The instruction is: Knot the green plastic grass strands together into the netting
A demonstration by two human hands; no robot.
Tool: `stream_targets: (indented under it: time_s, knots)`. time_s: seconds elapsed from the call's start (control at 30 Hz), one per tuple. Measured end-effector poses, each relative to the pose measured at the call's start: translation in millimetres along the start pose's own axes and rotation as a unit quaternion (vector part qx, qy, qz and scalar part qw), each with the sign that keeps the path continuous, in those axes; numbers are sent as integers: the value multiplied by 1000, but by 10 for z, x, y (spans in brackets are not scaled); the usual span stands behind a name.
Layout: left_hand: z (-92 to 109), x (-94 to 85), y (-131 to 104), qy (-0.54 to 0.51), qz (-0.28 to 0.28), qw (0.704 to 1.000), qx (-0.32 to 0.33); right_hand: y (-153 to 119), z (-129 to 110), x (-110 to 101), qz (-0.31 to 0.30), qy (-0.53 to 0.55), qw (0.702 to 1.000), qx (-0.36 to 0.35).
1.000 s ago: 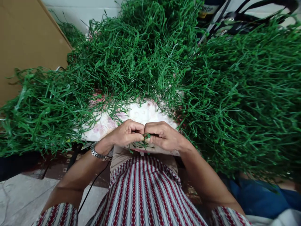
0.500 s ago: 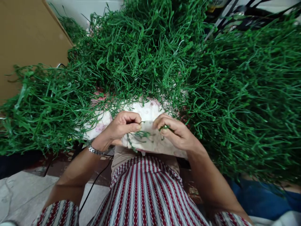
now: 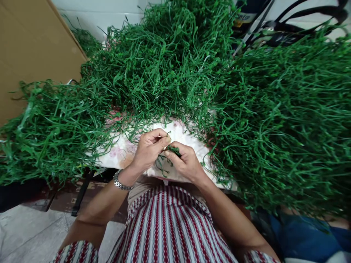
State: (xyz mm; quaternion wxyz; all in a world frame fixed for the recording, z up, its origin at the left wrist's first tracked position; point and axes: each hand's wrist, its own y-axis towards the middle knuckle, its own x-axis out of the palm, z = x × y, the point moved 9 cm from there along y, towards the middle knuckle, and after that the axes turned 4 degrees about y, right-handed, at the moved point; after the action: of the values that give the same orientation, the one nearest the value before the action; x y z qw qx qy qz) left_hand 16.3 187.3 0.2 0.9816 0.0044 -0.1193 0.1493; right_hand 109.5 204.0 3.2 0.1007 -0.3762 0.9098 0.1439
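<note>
My left hand is closed in a pinch, with a thin green stem tip showing at the thumb and forefinger. Right beside it my right hand is closed around a small bundle of green stems, its fingertips nearly meeting the left ones. Several stem ends hang below both hands over a white flowered cloth. The stems are long and slender with small tips, like flower stalks of chives; their exact kind I cannot tell.
Large heaps of green stems lie at the left, the back and the right. A cardboard sheet stands at the back left. Black straps lie at the back right. Blue fabric shows at the lower right.
My right hand has moved left, bringing its bundle of stems up to my left hand. The two hands were apart before and now almost touch. The view has shifted slightly.
</note>
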Motion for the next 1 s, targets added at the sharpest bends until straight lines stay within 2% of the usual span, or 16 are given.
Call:
stream_targets:
  time_s: [0.1, 0.2, 0.27, 0.33, 0.4, 0.5, 0.63, 0.73, 0.8, 0.87, 1.0]
  knots:
    - [-48, 82, -13, -81, -29, 995, -46, -4, 9, 58, -17, 84, 996, -3]
    - [-71, 150, -13, -139, -68, 983, -94, -10, -32, 131, -63, 146, 987, -17]
    - [-31, 138, 13, -169, -74, 978, -99, -21, -55, 167, -100, 111, 989, -24]
    - [22, 95, 50, -170, -67, 979, -89, -29, -87, 126, -106, 56, 992, -35]
    - [51, 68, 79, -133, -64, 986, -80, -34, -181, -26, -65, 22, 995, -67]
    - [61, 51, 106, -76, -55, 994, -64, -83, -386, -329, 35, -25, 991, -125]
    - [115, 46, 134, -58, -27, 998, -16, -180, -563, -639, 167, -100, 972, -133]
    - [152, 63, 142, -37, -17, 999, 10, -216, -643, -732, 213, -81, 964, -140]
    - [161, 70, 143, -21, -12, 1000, 18, -221, -648, -771, 225, -35, 963, -142]
    - [170, 73, 142, -10, -10, 1000, 26, -204, -628, -748, 213, -28, 967, -137]
    - [205, 80, 143, -20, -8, 999, 38, -121, -546, -464, 110, -133, 975, -142]
